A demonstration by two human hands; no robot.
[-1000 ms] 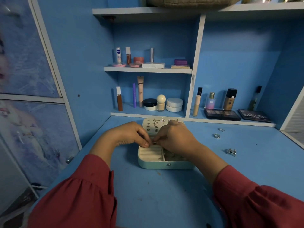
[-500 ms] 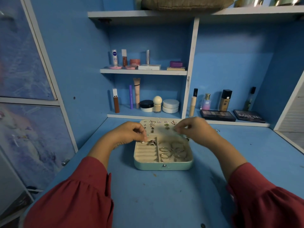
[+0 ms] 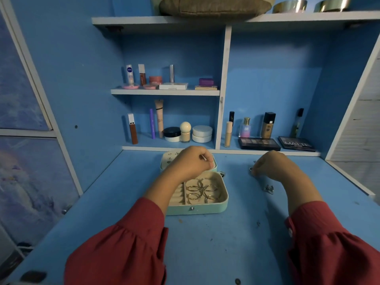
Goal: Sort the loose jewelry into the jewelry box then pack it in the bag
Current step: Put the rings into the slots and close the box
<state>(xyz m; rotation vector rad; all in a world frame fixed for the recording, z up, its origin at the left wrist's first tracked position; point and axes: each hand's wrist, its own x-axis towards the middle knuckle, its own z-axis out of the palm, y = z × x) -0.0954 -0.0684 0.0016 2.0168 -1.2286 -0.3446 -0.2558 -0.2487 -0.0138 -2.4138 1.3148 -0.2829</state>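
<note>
Hands [image 3: 192, 163] over open mint jewelry box [image 3: 205, 209], gold hoops [image 3: 202, 192] inside.

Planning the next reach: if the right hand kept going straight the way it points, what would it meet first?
Probably the small silver ring on the blue desk, right at the right hand fingertips; depth is unclear.

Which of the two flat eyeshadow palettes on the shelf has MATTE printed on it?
The right-hand palette, nearest the right wall; the left palette beside it shows rows of shadow pans instead.
</note>
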